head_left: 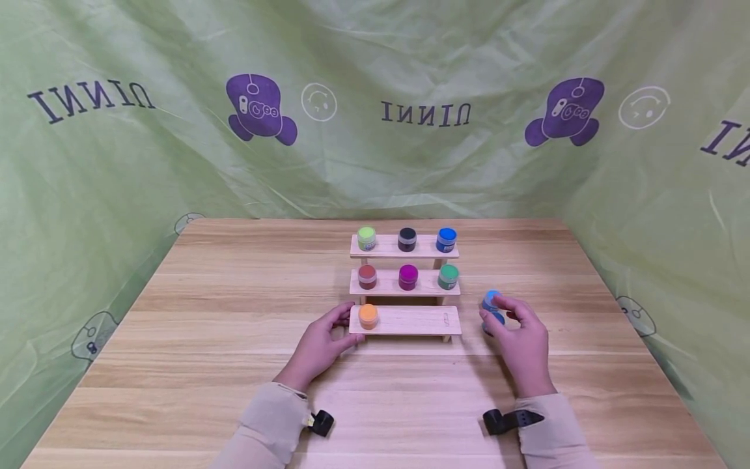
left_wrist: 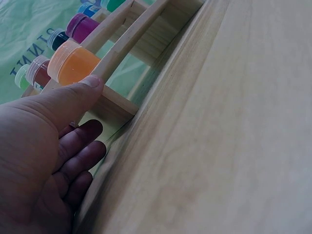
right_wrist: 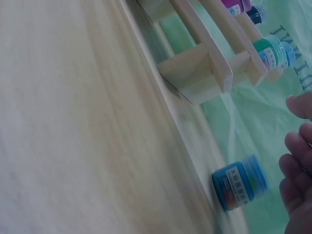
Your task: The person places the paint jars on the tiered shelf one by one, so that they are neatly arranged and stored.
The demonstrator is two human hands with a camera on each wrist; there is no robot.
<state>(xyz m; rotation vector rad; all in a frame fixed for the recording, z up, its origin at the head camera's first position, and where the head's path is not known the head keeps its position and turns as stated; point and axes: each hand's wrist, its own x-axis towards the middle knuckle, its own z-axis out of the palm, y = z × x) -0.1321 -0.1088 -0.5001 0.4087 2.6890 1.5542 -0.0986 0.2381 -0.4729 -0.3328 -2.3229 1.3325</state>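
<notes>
A wooden three-tier stand (head_left: 410, 320) holds small paint jars. My left hand (head_left: 321, 342) grips the left end of its lowest tier, thumb at the front and index finger behind. An orange jar (head_left: 368, 316) sits on that tier beside the thumb; in the left wrist view the thumbtip lies just below this orange jar (left_wrist: 73, 63). To the stand's right, my right hand (head_left: 521, 345) hovers with thumb and fingers apart by a light blue jar (head_left: 489, 299) and a darker blue jar (head_left: 495, 320). In the right wrist view, one blue jar (right_wrist: 239, 183) stands apart from the fingers.
On the middle tier are a reddish-brown jar (head_left: 367, 277), a magenta jar (head_left: 408, 277) and a green jar (head_left: 448, 277). The top tier bears a light green jar (head_left: 366, 239), a black jar (head_left: 407, 240) and a blue jar (head_left: 446, 240). A green curtain (head_left: 375, 169) surrounds the wooden table (head_left: 234, 293).
</notes>
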